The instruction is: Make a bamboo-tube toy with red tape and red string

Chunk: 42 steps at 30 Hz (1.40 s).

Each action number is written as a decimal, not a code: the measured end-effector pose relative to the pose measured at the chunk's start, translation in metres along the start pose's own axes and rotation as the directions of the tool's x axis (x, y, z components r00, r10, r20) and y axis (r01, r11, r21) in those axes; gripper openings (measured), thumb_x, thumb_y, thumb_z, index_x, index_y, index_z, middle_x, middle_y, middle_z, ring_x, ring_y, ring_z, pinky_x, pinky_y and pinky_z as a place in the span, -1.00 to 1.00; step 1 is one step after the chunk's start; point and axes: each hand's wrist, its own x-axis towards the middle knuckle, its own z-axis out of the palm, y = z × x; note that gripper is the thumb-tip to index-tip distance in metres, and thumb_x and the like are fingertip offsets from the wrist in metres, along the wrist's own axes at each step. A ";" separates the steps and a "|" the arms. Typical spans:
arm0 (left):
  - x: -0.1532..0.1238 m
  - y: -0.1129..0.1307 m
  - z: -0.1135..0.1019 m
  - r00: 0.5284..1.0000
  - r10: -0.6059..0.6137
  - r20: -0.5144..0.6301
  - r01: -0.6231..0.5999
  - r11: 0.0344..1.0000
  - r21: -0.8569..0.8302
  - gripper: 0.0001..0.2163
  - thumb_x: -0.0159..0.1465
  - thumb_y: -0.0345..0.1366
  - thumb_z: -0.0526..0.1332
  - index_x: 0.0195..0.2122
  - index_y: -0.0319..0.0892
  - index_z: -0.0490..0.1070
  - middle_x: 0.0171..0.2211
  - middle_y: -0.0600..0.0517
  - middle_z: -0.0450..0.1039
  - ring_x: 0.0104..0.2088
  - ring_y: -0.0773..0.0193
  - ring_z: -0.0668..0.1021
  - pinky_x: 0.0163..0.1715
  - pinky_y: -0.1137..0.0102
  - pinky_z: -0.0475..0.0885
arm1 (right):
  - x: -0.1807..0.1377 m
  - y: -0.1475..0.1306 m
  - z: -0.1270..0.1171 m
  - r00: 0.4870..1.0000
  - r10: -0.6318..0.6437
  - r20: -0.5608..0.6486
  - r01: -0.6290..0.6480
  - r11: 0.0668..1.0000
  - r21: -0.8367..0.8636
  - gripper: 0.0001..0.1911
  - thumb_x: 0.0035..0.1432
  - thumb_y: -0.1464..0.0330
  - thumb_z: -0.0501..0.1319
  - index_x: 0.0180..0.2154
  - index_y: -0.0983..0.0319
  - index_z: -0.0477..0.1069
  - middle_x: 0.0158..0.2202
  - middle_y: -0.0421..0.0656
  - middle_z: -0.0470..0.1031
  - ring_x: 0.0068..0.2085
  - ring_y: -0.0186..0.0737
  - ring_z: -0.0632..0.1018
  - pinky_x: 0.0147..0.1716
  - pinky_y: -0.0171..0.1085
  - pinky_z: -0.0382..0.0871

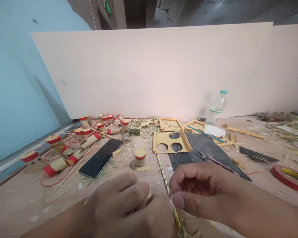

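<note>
- Far left: red-banded bamboo pieces [89,140], some upright, others lying, thin sticks and red cord among them.
- Dark phone [101,158] flat beside them.
- Left hand [129,205]: fingers curled well in; a pale bit [149,193] shows at the fingertips, mostly hidden. Cannot tell how firmly it is held.
- Beyond that hand, a short red-banded cylinder [140,158], upright.
- Patterned pencil [162,172] runs between the hands, partly covered; contact with the fingers unclear.
- Beyond it, a wooden panel [169,141] with three holes.
- Right hand [203,195]: fingers bent, forefinger and thumb near each other; white sliver [171,200] by the thumb tip, grip unclear.
- Dark sheet [201,145] behind, partly hidden.
- Clear bottle [218,105], teal cap.
- Far right: red tape roll [279,175].
</note>
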 end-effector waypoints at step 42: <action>0.024 -0.030 0.032 0.408 -0.562 0.719 0.794 -0.171 -0.584 -0.75 0.33 -0.08 0.38 -0.23 -0.17 0.48 -0.49 0.09 0.59 -0.60 0.35 0.58 -0.56 0.50 0.48 | 0.016 0.029 0.004 0.944 -0.099 -0.316 0.113 0.993 0.027 -0.71 0.30 0.08 0.35 -0.29 0.16 0.56 -0.49 -0.28 0.45 -0.44 -0.29 0.40 -0.44 -0.34 0.30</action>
